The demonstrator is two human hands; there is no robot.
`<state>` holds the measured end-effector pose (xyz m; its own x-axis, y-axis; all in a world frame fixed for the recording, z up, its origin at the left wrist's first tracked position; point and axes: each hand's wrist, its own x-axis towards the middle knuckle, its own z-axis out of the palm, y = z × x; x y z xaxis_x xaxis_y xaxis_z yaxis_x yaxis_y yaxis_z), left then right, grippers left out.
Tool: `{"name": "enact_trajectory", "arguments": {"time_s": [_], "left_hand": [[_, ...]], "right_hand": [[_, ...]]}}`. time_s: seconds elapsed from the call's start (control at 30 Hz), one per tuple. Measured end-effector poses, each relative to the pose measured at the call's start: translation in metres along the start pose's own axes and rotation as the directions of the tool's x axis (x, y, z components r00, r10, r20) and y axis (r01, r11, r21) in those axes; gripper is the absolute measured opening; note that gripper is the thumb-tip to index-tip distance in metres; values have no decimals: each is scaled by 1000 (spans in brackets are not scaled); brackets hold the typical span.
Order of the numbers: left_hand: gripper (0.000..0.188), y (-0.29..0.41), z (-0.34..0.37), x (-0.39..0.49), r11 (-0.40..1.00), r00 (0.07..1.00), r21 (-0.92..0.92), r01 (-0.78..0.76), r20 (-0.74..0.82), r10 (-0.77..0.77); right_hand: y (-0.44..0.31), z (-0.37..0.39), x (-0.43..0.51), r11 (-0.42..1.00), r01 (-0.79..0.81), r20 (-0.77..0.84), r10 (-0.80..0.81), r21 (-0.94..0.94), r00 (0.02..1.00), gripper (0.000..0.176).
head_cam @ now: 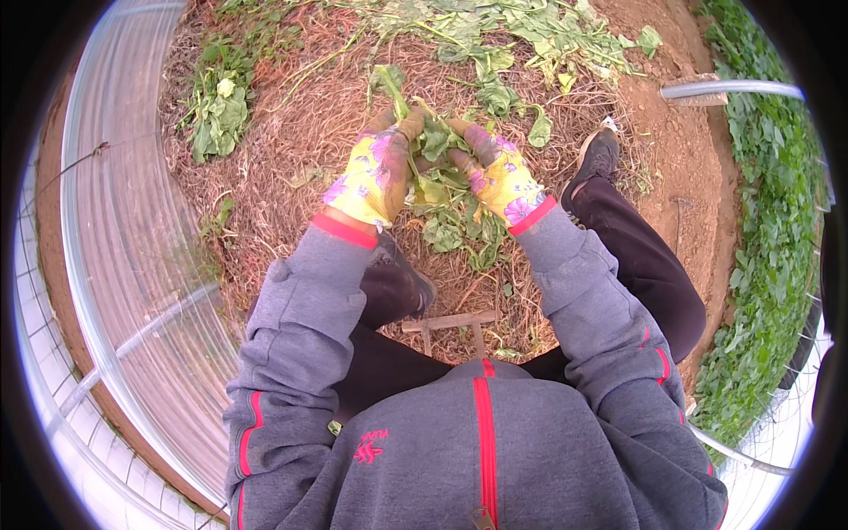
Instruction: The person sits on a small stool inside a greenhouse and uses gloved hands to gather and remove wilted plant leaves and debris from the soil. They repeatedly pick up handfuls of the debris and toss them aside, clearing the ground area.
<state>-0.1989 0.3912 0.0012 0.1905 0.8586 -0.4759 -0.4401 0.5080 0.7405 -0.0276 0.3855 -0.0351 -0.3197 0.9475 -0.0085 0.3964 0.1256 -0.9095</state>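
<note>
My left hand (pixel 379 165), in a yellow glove with pink flowers and soiled fingers, is closed around a thick green plant stem (pixel 393 91) with a leaf at its upper end. My right hand (pixel 498 165), in a matching glove, pinches the leafy green part (pixel 434 140) of the plant between the two hands. Some stalks and leaf edges there are hidden behind the fingers. Just below the hands, wilted leaves (pixel 464 228) lie on dry straw-like stems (pixel 291 179).
Cut leafy greens (pixel 517 33) spread over the straw ahead, with another clump (pixel 222 119) at the left. Clear plastic sheeting (pixel 139 199) stands along the left side. A metal pipe (pixel 735 87) juts in from the right, near a green crop row (pixel 762 265). A wooden stool frame (pixel 450 321) shows between my legs.
</note>
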Motion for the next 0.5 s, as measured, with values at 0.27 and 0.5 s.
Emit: {"name": "enact_trajectory", "arguments": {"time_s": [0.27, 0.5], "left_hand": [[27, -6, 0, -3, 1000, 982, -4, 15, -188, -16], [26, 2, -13, 9, 983, 955, -100, -155, -268, 123]], "right_hand": [[7, 15, -9, 851, -409, -42, 446, 328, 894, 35], [31, 9, -25, 945, -270, -78, 259, -186, 963, 46]]}}
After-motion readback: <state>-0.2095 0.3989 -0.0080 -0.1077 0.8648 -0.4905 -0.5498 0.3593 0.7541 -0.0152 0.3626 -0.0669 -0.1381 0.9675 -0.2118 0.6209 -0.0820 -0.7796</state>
